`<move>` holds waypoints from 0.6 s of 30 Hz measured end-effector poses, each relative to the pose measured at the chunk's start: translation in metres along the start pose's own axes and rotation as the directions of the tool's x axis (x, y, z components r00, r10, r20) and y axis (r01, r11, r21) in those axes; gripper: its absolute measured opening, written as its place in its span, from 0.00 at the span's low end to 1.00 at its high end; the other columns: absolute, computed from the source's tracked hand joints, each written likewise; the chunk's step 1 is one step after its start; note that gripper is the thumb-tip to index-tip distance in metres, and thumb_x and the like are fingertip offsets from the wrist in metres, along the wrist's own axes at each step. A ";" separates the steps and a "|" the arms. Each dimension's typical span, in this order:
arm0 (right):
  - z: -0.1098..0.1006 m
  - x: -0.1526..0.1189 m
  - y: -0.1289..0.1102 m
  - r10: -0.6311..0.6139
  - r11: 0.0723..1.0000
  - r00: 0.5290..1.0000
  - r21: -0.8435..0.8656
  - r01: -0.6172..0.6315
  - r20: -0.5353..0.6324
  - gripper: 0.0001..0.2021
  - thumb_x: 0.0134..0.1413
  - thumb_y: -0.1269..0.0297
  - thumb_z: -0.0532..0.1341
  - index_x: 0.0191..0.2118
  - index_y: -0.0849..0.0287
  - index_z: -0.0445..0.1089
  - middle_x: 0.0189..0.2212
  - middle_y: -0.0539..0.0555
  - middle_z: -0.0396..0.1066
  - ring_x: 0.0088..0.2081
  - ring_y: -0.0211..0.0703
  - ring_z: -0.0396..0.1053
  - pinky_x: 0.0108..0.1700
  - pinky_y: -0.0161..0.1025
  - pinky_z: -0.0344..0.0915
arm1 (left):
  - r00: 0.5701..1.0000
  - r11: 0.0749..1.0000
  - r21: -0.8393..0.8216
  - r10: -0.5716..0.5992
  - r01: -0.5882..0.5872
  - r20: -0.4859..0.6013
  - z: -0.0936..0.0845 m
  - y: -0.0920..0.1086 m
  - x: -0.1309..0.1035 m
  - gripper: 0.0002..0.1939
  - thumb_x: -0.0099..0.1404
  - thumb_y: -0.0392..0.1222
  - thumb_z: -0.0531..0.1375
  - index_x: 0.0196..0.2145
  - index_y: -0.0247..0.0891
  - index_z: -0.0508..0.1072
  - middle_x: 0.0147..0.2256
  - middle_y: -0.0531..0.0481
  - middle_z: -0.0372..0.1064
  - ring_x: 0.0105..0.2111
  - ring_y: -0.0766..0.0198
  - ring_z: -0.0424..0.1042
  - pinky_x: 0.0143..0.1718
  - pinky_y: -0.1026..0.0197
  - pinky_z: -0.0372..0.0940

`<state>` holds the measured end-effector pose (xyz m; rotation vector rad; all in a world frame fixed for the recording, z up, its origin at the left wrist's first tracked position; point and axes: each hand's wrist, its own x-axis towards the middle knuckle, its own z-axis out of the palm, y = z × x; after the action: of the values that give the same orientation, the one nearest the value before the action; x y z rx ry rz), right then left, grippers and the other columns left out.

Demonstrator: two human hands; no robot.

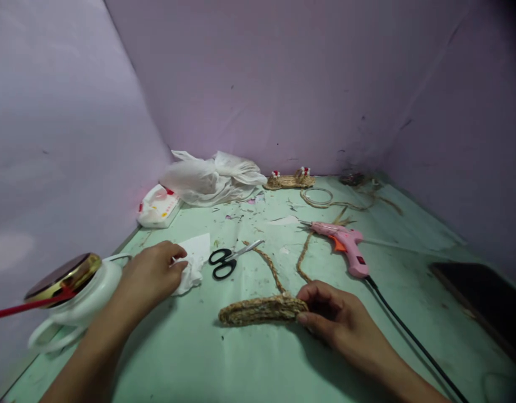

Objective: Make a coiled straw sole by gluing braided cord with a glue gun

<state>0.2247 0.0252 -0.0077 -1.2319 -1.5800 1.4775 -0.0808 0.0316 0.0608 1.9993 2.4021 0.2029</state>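
Note:
My right hand [335,313] pinches the right end of a long, flat piece of braided straw [258,311]. Two braided straw cords [272,268] run away from its far side across the table. Over on the left, my left hand [161,271] has its fingers closed on a crumpled white tissue [193,271]. Between the hands, a little farther off, lie black-handled scissors [226,263] with the blades pointing right. A pink glue gun [344,243] rests beyond my right hand, its nozzle toward the left.
A white teapot-like pot [98,291] with a gold-rimmed lid stands at the left edge. Behind are a white plastic bag [215,176], a small box [159,210], a finished-looking straw piece [289,182] and a ring [317,196]. A dark phone-like slab [484,302] lies right; a black cord [417,338] trails nearby.

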 end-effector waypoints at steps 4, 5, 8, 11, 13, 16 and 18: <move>0.002 0.000 0.001 -0.006 1.000 1.000 -0.018 0.006 -0.008 0.05 0.42 0.65 0.61 0.27 0.59 0.68 0.22 0.49 0.66 0.26 0.39 0.61 0.28 0.35 0.57 | 0.998 0.994 0.086 -0.067 0.067 -0.002 0.001 -0.001 0.007 0.19 0.57 0.42 0.52 0.42 0.34 0.75 0.41 0.36 0.74 0.41 0.40 0.71 0.36 0.47 0.63; 0.003 0.000 0.001 -0.007 1.000 1.000 -0.014 0.007 -0.022 0.05 0.42 0.64 0.62 0.26 0.59 0.68 0.22 0.49 0.66 0.27 0.39 0.61 0.29 0.35 0.57 | 0.996 0.993 0.077 -0.087 0.089 -0.032 -0.002 0.000 0.011 0.19 0.57 0.42 0.52 0.42 0.33 0.75 0.42 0.35 0.73 0.42 0.40 0.71 0.36 0.47 0.63; 0.006 0.000 0.001 -0.007 1.000 0.998 0.009 0.008 -0.062 0.05 0.41 0.63 0.62 0.26 0.59 0.67 0.22 0.48 0.65 0.27 0.39 0.62 0.29 0.34 0.57 | 0.977 0.986 0.034 -0.156 0.162 -0.142 -0.015 0.003 0.030 0.19 0.57 0.41 0.52 0.42 0.33 0.75 0.40 0.35 0.74 0.41 0.41 0.71 0.37 0.48 0.63; 0.006 0.000 0.001 -0.012 1.000 0.998 -0.003 0.012 -0.055 0.05 0.41 0.63 0.61 0.25 0.59 0.67 0.21 0.48 0.64 0.26 0.39 0.61 0.29 0.34 0.57 | 0.959 0.985 -0.072 -0.170 0.158 -0.226 -0.022 0.011 0.054 0.17 0.56 0.37 0.53 0.40 0.37 0.75 0.37 0.43 0.75 0.40 0.51 0.72 0.40 0.55 0.63; 0.003 0.001 0.002 -0.022 0.999 0.999 -0.040 0.020 -0.032 0.06 0.41 0.63 0.61 0.25 0.59 0.66 0.21 0.48 0.64 0.26 0.39 0.61 0.29 0.34 0.57 | 0.958 0.978 -0.166 -0.166 0.129 -0.232 -0.018 0.017 0.071 0.16 0.57 0.36 0.52 0.41 0.39 0.75 0.36 0.48 0.74 0.38 0.58 0.72 0.38 0.61 0.64; -0.002 0.002 0.008 -0.017 0.992 0.999 -0.123 0.022 0.042 0.06 0.42 0.62 0.60 0.26 0.59 0.66 0.22 0.48 0.63 0.27 0.39 0.61 0.29 0.33 0.57 | 0.970 0.950 -0.280 -0.188 0.140 -0.152 -0.006 0.025 0.098 0.15 0.62 0.37 0.52 0.44 0.37 0.72 0.38 0.48 0.73 0.36 0.62 0.72 0.35 0.63 0.66; -0.003 0.004 0.016 -0.012 0.986 0.997 -0.165 0.024 0.072 0.06 0.43 0.61 0.59 0.27 0.58 0.66 0.23 0.48 0.63 0.28 0.40 0.61 0.30 0.33 0.58 | 0.976 0.930 -0.319 -0.211 0.184 -0.050 0.005 0.028 0.119 0.15 0.66 0.42 0.52 0.48 0.35 0.68 0.42 0.46 0.70 0.37 0.61 0.71 0.36 0.57 0.68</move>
<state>0.2293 0.0287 -0.0231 -1.2656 -1.7873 1.4151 -0.0749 0.1533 0.0680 1.6322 2.4136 0.6313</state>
